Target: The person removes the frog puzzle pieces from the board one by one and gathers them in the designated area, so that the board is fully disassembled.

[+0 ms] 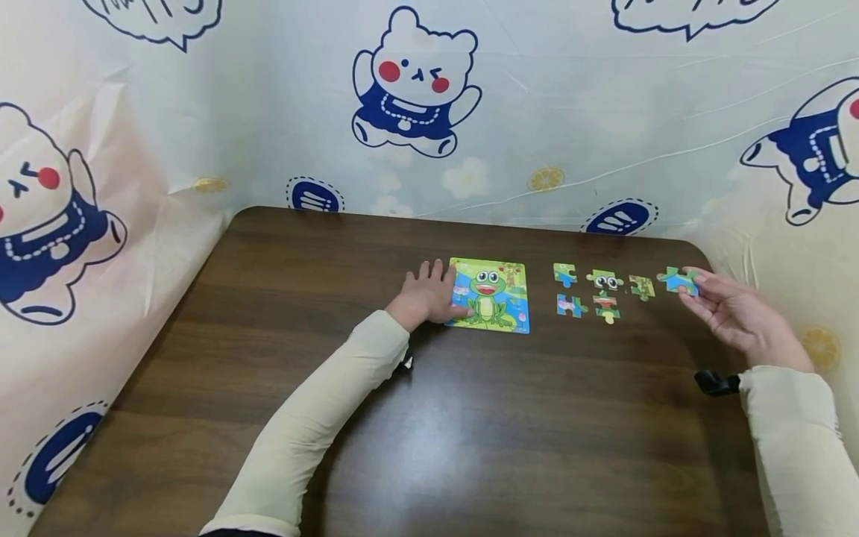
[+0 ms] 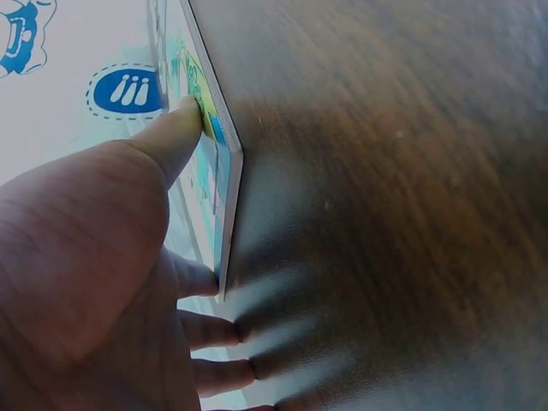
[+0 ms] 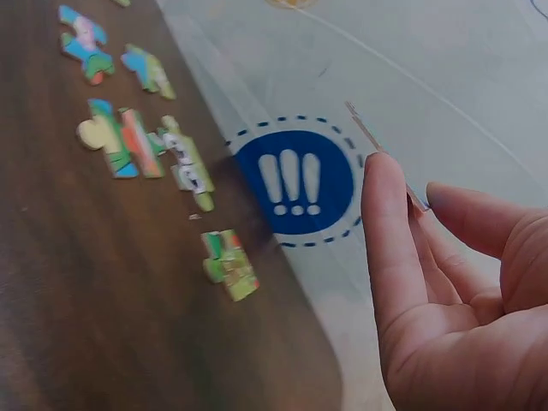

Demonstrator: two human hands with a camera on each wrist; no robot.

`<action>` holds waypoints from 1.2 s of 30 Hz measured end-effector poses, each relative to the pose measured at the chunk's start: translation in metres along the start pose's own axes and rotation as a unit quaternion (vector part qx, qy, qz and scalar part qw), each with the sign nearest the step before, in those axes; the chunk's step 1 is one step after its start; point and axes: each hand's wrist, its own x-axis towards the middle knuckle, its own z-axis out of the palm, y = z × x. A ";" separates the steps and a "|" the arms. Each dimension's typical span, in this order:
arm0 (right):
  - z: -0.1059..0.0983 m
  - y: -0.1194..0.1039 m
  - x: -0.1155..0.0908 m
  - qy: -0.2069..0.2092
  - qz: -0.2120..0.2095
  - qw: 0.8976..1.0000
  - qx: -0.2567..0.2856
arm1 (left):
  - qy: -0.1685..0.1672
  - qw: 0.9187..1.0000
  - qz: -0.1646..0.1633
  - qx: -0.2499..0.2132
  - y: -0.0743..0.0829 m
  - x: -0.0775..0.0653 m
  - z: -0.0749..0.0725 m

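In the head view my left hand [image 1: 428, 295] lies with fingers spread at the left edge of a square frog picture board [image 1: 490, 296]. In the left wrist view the thumb [image 2: 171, 137] presses on the face of the board [image 2: 224, 184], and the fingertips touch the table beside its edge. Between thumb and fingers, my right hand [image 1: 741, 313] pinches a blue and green jigsaw piece [image 1: 678, 281]. That piece [image 3: 377, 137] appears nearly edge-on in the right wrist view, raised off the table.
Several loose jigsaw pieces lie right of the board, among them one with frog eyes [image 1: 605, 280], one with a red mouth [image 1: 607, 306] and a green one [image 1: 642, 287]. The brown table [image 1: 470, 432] meets a printed cloth [image 1: 550, 104] at its back edge.
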 end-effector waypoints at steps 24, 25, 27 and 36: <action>0.002 0.050 0.015 0.139 0.024 0.945 -0.294 | 0.013 1.000 -0.001 0.001 -0.002 0.000 0.001; 0.003 0.050 0.015 0.146 0.023 0.937 -0.317 | 0.014 1.000 -0.001 0.002 -0.002 0.000 0.001; 0.005 0.051 0.015 0.159 0.023 0.918 -0.363 | 0.013 1.000 -0.002 0.004 -0.002 0.000 0.001; 0.006 0.054 0.007 0.171 0.008 0.814 -0.555 | 0.011 1.000 0.000 0.004 -0.001 -0.001 0.002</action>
